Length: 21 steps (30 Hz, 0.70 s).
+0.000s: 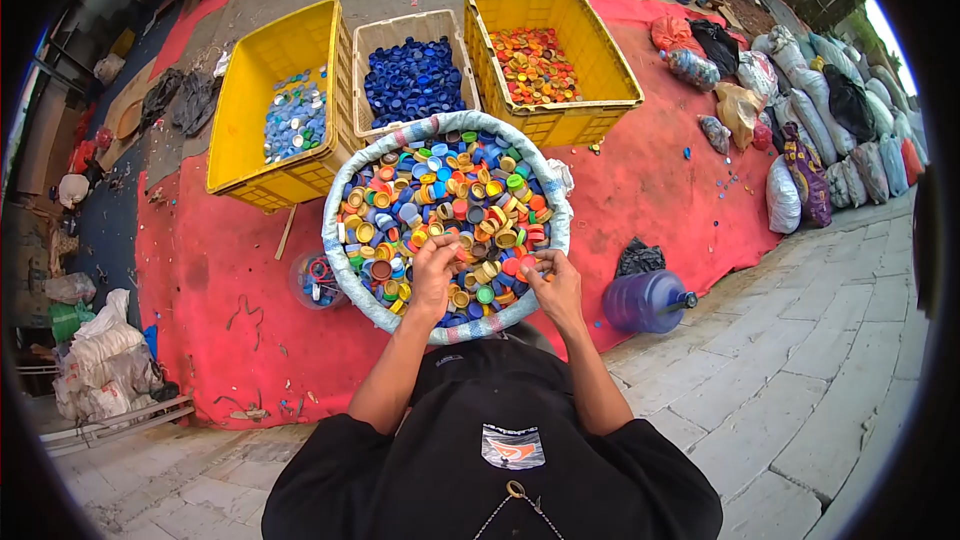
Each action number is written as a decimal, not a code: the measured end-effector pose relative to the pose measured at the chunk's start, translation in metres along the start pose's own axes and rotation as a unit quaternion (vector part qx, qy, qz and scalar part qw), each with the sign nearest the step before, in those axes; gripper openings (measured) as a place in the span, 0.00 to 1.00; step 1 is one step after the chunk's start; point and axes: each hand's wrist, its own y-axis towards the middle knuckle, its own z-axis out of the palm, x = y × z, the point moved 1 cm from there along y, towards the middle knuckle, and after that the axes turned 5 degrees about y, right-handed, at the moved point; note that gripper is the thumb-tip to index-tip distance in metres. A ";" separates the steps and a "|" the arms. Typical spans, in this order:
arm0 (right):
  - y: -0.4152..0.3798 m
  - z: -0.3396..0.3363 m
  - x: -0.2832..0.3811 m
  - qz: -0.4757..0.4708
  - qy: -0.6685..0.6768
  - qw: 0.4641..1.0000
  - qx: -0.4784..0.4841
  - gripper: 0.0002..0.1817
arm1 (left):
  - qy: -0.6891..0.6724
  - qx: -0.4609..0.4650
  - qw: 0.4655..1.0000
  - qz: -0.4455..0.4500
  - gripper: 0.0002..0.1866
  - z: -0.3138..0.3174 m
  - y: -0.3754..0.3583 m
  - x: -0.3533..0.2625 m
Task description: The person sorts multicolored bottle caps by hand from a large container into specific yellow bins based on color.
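A round tray with a wrapped pale blue rim [340,258] is heaped with bottle caps [440,190] of many colours. Over its near middle, my left hand [434,270] has its fingers closed by a red cap. At the near right rim, my right hand [553,282] pinches a red cap between thumb and fingers. Beyond the tray are a yellow crate [240,110] with light blue, white and green caps, a whitish crate [433,25] full of dark blue caps, and another yellow crate [600,50] with orange and red caps.
A red mat [650,190] covers the ground. A large blue water bottle [645,302] lies right of the tray, with a black bag [640,257] behind it. Filled sacks [815,110] are piled at the right. A clear container [315,280] stands left of the tray.
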 end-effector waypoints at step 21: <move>0.024 0.003 0.019 0.005 0.070 0.996 0.050 0.21 | 0.240 -0.030 0.962 0.125 0.10 -0.004 -0.017 0.009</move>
